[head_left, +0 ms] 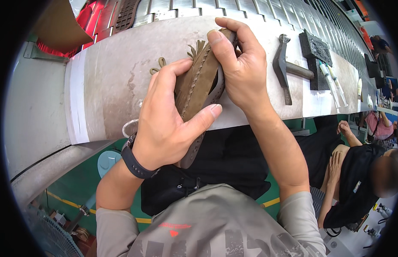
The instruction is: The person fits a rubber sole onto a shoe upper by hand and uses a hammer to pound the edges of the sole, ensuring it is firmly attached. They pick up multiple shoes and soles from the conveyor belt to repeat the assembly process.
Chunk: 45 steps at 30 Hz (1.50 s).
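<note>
A brown suede moccasin (198,91) with thick stitching along its upper, a fringe and a corded bow (157,65) is held tilted between my two hands, over the near edge of the bench. My left hand (164,113) grips it around the side, fingers on the far side and thumb across the near part. At its upper end my right hand (241,64) is closed, thumb pressed on the edge and fingers bent over it. The dark shoe opening faces right, and part of the sole rim shows below my left hand. My hands hide much of the shoe.
Right of my hands a hammer (282,70) lies on the pale bench (111,81), beside black blocks (315,46) and syringe-like tubes (331,83). A slatted metal conveyor (224,7) runs behind, with red trays (91,21) at left. Another person (357,184) sits at the right.
</note>
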### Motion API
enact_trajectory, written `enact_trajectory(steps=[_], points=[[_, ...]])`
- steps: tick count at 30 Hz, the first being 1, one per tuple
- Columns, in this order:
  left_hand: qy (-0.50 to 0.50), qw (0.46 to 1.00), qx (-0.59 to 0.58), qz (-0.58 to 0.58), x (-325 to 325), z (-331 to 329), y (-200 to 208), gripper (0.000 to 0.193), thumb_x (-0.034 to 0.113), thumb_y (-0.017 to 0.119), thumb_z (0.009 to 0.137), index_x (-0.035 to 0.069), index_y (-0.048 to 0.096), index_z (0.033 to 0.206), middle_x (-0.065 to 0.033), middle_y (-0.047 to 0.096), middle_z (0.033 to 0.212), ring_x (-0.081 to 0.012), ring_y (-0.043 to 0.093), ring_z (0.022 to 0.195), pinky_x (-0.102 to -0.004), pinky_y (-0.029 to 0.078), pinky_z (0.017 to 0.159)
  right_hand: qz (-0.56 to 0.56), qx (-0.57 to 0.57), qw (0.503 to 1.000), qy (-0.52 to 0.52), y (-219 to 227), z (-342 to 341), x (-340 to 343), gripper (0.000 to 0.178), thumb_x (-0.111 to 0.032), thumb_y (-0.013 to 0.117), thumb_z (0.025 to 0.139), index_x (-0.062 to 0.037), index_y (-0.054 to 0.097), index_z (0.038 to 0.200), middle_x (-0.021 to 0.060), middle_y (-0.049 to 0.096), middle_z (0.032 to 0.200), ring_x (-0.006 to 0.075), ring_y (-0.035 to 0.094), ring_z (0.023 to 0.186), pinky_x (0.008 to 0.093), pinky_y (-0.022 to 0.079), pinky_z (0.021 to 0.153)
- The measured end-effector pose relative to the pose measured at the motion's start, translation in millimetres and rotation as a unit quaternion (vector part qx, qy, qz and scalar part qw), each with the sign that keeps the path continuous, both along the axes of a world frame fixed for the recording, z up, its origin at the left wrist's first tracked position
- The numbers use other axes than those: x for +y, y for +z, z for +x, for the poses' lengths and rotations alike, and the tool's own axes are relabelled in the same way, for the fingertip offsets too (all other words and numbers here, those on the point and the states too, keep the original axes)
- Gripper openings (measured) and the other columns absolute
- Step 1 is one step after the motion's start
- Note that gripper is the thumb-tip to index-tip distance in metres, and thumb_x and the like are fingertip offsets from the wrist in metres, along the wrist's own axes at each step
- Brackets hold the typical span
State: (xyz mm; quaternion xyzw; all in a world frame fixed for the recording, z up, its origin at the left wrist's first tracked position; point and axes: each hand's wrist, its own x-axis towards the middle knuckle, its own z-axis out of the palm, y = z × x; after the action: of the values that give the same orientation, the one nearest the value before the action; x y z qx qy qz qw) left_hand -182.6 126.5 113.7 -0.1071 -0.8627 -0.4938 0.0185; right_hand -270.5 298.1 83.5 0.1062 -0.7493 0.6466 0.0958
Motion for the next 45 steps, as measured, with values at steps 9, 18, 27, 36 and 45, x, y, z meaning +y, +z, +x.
enact_trajectory(steps=[9,18,27,36,45], points=[[0.001,1.0,0.028,-0.004,-1,1,-4,0.068,0.019,0.08,0.089,-0.004,0.047,0.144,-0.0193,0.061,0.136,-0.0262,0.06,0.127,-0.0398,0.046,0.11,0.016,-0.001,1.0,0.02,0,4,1,0.064,-0.036,0.083,0.087,0.0082,0.063,0.13,0.0242,0.061,0.13,0.0318,0.062,0.119,0.0393,0.049,0.105],[-0.003,0.999,0.031,-0.01,-1,0,-4,0.07,0.022,0.082,0.088,-0.003,0.048,0.143,-0.0184,0.063,0.131,-0.027,0.061,0.123,-0.0401,0.046,0.108,0.029,0.011,0.999,0.013,2,8,0,0.077,-0.038,0.084,0.084,0.0128,0.059,0.136,0.0414,0.046,0.149,0.0472,0.046,0.144,0.0471,0.039,0.118],[0.004,0.999,0.031,0.013,1,1,-4,0.069,0.023,0.084,0.086,-0.003,0.049,0.139,-0.0192,0.064,0.129,-0.0284,0.062,0.122,-0.0406,0.045,0.108,0.093,0.057,0.993,0.042,9,18,6,0.077,-0.035,0.083,0.088,0.0022,0.054,0.148,0.0343,0.037,0.161,0.0352,0.054,0.139,0.0443,0.049,0.11],[0.002,0.999,0.043,-0.025,-2,2,-4,0.088,0.031,0.093,0.079,-0.002,0.048,0.147,-0.019,0.063,0.133,-0.0279,0.063,0.124,-0.0397,0.049,0.107,0.191,0.164,0.966,0.062,7,21,15,0.103,-0.046,0.093,0.075,0.0021,0.048,0.154,0.0379,0.034,0.161,0.043,0.043,0.148,0.0492,0.039,0.119],[-0.081,0.994,0.066,-0.014,-24,1,-16,0.098,0.043,0.086,0.085,-0.006,0.04,0.156,-0.0243,0.055,0.148,-0.0333,0.054,0.139,-0.0423,0.039,0.118,0.246,0.118,0.962,0.014,23,16,77,0.055,-0.019,0.07,0.099,0.0026,0.054,0.147,0.0237,0.065,0.14,0.0336,0.056,0.137,0.0454,0.046,0.112]])
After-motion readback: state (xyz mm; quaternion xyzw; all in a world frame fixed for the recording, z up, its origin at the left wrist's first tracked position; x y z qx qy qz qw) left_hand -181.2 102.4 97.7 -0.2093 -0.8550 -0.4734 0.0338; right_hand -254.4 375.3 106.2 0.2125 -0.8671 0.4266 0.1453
